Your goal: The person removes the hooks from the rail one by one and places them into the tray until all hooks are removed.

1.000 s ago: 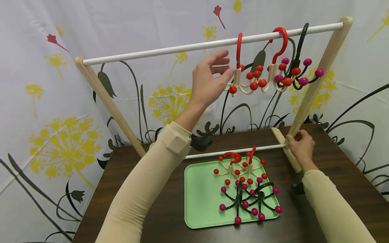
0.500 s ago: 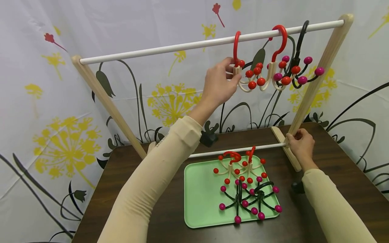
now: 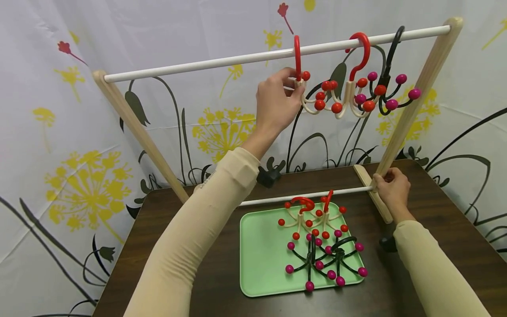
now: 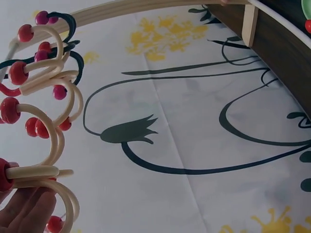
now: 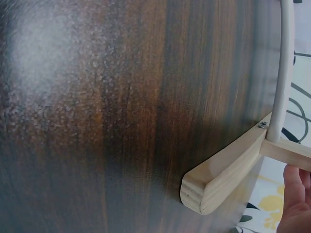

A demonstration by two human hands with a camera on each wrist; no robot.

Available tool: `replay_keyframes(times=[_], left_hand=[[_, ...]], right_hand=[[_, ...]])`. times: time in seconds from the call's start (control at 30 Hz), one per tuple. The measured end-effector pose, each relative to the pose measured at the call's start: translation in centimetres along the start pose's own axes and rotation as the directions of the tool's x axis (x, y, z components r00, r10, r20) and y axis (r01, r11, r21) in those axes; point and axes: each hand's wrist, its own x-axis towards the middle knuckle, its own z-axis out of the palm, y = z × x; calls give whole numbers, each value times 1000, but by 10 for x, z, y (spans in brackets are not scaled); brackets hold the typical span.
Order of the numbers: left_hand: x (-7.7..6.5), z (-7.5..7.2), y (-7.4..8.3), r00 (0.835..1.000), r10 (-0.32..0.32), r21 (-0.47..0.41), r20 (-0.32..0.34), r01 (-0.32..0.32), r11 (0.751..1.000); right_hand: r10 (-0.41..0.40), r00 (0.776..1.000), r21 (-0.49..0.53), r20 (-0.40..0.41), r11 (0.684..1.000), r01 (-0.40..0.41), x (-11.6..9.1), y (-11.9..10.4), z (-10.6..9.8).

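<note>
My left hand (image 3: 275, 103) pinches the pale neck of a red-hooked, multi-arm hanger (image 3: 298, 57) with red bead tips. Its hook sits over the white top rail (image 3: 198, 66) of a wooden rack. In the left wrist view, fingers (image 4: 31, 211) show under the hanger's pale arms (image 4: 34, 172). To the right hang another red-hooked hanger (image 3: 350, 93) and a black one (image 3: 384, 81) with magenta beads. Low on the right, my right hand (image 3: 394, 191) grips the rack's wooden upright (image 3: 416, 101) just above its foot (image 5: 228, 170).
A green tray (image 3: 257, 255) on the dark wooden table (image 3: 214, 281) bears two red-hooked hangers (image 3: 301, 218) and two black hangers (image 3: 310, 259) with magenta beads. Above the tray runs the rack's white lower bar (image 3: 277, 200). Behind stands a floral curtain (image 3: 178, 35).
My left hand, first beside the nearest red-hooked hanger with fingers spread, has taken its neck and slid it left along the rail. The middle hanger shifted slightly left; my right hand stays put.
</note>
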Motion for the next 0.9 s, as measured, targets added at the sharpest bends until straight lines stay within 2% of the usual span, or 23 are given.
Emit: replay_keyframes(times=[0.17, 0.3, 0.4, 0.57, 0.73, 0.9], left_hand=[[3, -5, 0, 998, 1, -4, -58, -1, 1000], [2, -9, -2, 997, -14, -17, -77, 12, 1000], [-2, -13, -6, 996, -2, -25, -84, 0, 1000], [-12, -23, -14, 996, 26, -33, -82, -29, 999], [-22, -35, -26, 996, 27, -58, -81, -32, 998], [-24, -51, -37, 993, 26, -67, -118, -34, 997]], right_hand=[[2, 1000, 1, 7, 1000, -2, 0, 1, -1], [6, 1000, 1, 5, 1000, -6, -1, 1, 0], [5, 1000, 4, 3, 1000, -5, -2, 1, 0], [-12, 1000, 11, -10, 1000, 12, -4, -1, 1], [-23, 1000, 13, -12, 1000, 23, -2, -3, 2], [-17, 1000, 7, -5, 1000, 17, -2, -3, 2]])
